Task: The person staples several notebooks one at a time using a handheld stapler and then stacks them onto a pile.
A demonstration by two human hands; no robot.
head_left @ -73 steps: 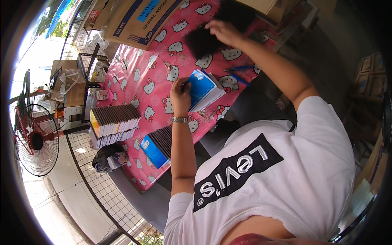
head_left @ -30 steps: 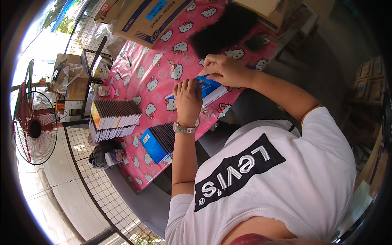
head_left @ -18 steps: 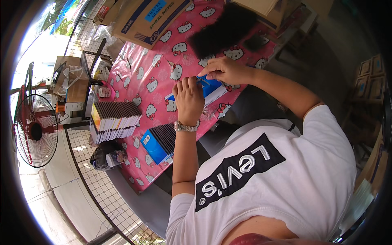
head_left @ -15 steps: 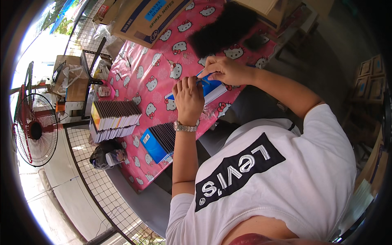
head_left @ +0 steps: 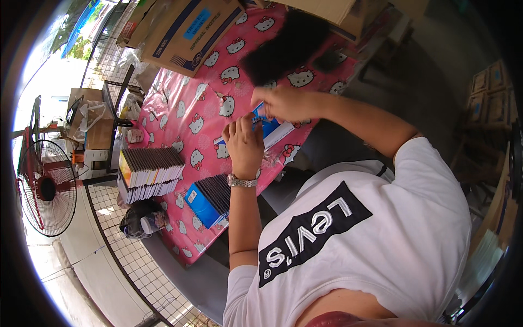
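A blue notebook (head_left: 279, 134) with white page edges lies at the table's near edge, partly covered by my hands. My left hand (head_left: 244, 148), with a metal-band watch (head_left: 242, 181) on its wrist, presses bent fingers on the notebook's left part. Over the far side of the notebook is my right hand (head_left: 280, 104), its fingers curled and blurred by motion. By its fingertips shows a small blue piece (head_left: 258, 111); whether it belongs to the notebook cannot be made out. Left of my left forearm stands a row of blue spiral notebooks (head_left: 208, 200).
Another stack of spiral notebooks (head_left: 150, 173) stands farther left on the pink patterned tablecloth (head_left: 190, 131). Cardboard boxes (head_left: 190, 38) are at the far side. A black bag (head_left: 143, 219) sits by the left edge, and a fan (head_left: 48, 188) stands beyond it.
My right hand has moved slightly away from the notebook's surface and its fingers are more curled. My left hand stays on the notebook. The whole view has shifted a little.
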